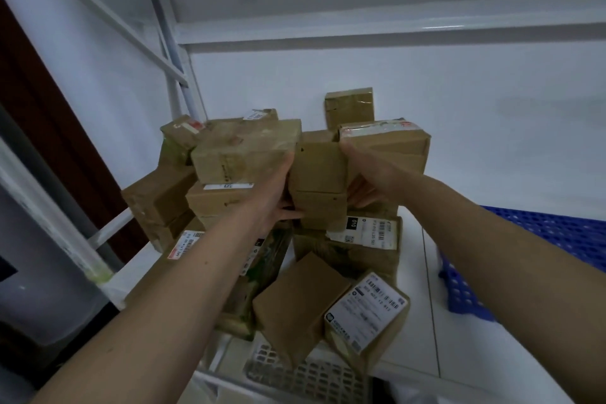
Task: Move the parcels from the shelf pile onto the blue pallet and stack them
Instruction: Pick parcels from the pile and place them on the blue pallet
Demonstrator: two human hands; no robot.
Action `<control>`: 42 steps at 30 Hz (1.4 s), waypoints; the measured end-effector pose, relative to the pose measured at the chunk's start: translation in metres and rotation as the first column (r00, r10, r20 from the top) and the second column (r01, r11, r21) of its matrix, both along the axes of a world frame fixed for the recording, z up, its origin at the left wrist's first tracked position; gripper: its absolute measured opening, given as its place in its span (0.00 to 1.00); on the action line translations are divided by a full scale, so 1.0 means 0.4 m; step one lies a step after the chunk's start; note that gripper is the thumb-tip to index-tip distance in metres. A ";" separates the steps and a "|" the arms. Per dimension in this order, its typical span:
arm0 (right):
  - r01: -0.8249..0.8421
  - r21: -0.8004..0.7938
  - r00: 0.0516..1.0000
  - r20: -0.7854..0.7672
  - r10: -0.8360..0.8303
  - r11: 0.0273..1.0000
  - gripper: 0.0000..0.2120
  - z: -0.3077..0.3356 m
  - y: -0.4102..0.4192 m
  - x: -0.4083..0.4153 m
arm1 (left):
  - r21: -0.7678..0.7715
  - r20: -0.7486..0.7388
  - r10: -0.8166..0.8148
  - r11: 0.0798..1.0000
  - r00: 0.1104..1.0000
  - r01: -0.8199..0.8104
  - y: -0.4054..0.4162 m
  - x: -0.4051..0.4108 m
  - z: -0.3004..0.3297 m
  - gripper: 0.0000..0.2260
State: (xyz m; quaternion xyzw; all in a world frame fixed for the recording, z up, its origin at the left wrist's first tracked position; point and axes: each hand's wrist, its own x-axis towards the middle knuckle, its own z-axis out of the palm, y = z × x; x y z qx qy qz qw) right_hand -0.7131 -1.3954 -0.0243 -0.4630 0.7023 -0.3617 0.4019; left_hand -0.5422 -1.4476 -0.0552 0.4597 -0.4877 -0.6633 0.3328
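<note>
A heap of brown cardboard parcels (pixel 229 154) fills the white shelf in front of me, several with white shipping labels. Both my arms reach into it. My left hand (pixel 278 193) and my right hand (pixel 367 174) clasp a plain brown parcel (pixel 318 170) between them, left palm on its left side, right palm on its right side. A second small box (pixel 319 210) sits right under it, touched by the fingers of both hands. The blue pallet (pixel 537 246), a plastic grid, lies at the right edge on the floor.
White shelf posts and a diagonal brace (pixel 170 52) rise at the left; the shelf board above (pixel 360 33) hangs close over the heap. A labelled box (pixel 367 315) and a plain box (pixel 295 302) lean at the shelf's front edge. A white plastic crate (pixel 305 374) sits below.
</note>
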 end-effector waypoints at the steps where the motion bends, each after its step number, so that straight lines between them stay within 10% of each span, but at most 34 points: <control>1: -0.015 0.020 1.000 0.003 0.015 1.000 0.31 -0.002 0.006 0.003 | 0.006 0.001 0.001 1.000 1.000 -0.001 0.004 -0.003 0.002 0.26; 13: -0.054 -0.009 0.994 -0.096 0.053 0.998 0.12 -0.012 0.097 -0.049 | -0.028 0.030 -0.161 0.986 0.986 0.162 0.078 -0.054 0.019 0.21; 21: 0.016 -0.004 0.995 -0.103 -0.017 1.000 0.07 -0.063 0.189 -0.075 | 0.007 0.198 -0.181 0.983 0.963 0.183 0.098 -0.106 -0.047 0.60; 29: 0.053 0.104 0.997 -0.068 -0.046 0.993 0.11 -0.125 0.304 -0.098 | -0.235 0.356 -0.354 0.862 0.865 0.450 0.133 -0.179 -0.083 0.64; 42: 0.414 -0.005 0.908 -0.066 -0.414 0.910 0.24 -0.143 0.450 -0.258 | 0.027 0.251 -0.607 0.783 0.754 0.621 0.211 -0.351 -0.104 0.42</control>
